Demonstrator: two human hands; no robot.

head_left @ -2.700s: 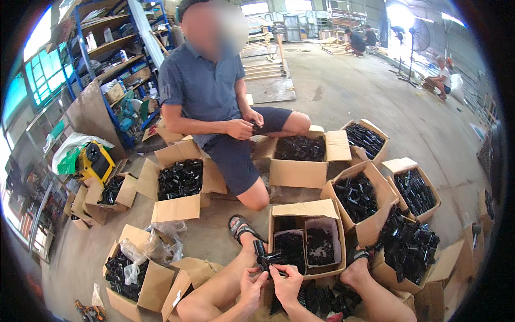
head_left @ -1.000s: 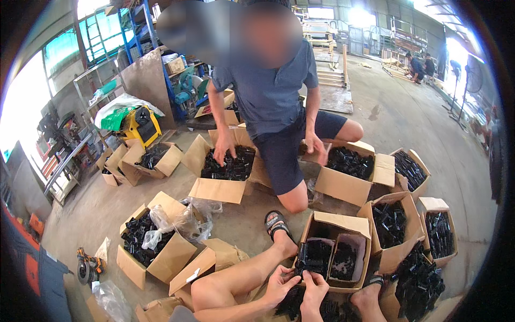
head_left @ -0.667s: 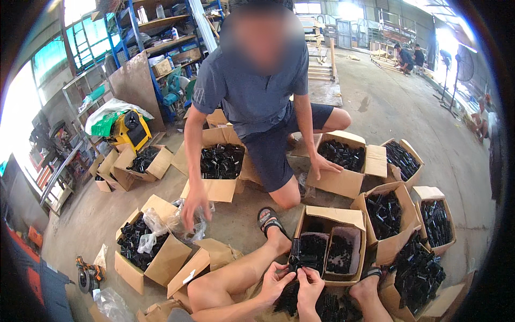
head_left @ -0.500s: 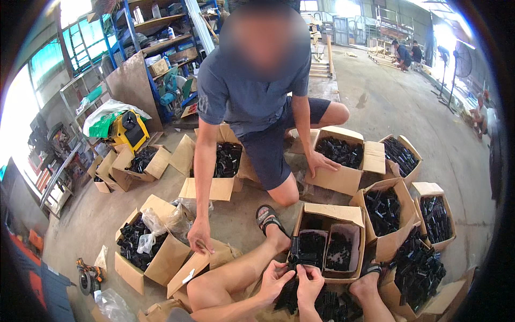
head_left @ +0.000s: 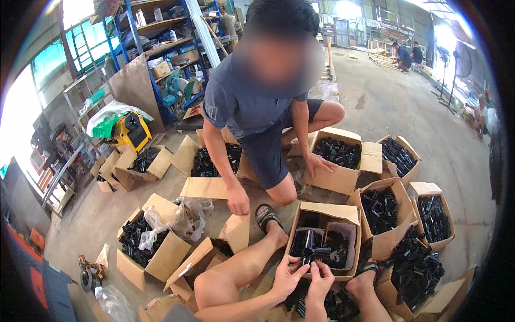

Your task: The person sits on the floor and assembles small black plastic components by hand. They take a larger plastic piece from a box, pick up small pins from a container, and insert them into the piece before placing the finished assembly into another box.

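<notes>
Between my legs, a black branched tube-shaped part (head_left: 310, 250) is held up at the front of an open cardboard box (head_left: 328, 210). My left hand (head_left: 285, 277) pinches its lower end from the left. From the right, my right hand (head_left: 321, 280) pinches the same end, its fingertips close to the left ones. Whether a smaller piece sits between my fingertips cannot be made out. Inside the box are two compartments; the right one (head_left: 338, 246) holds small black pieces. More black parts (head_left: 338, 307) lie below my hands, partly hidden by my wrists.
A co-worker kneels opposite, one hand (head_left: 321, 165) on a carton flap, the other (head_left: 238, 200) above the floor. Cartons of black parts (head_left: 380, 210) surround me, including one with plastic bags (head_left: 153, 220) at left. A cordless drill (head_left: 91, 272) stands on the floor at far left.
The black part has come up into clearer view, its side branch pointing right. The co-worker's hand has left the carton flap beside my leg and moved up and right.
</notes>
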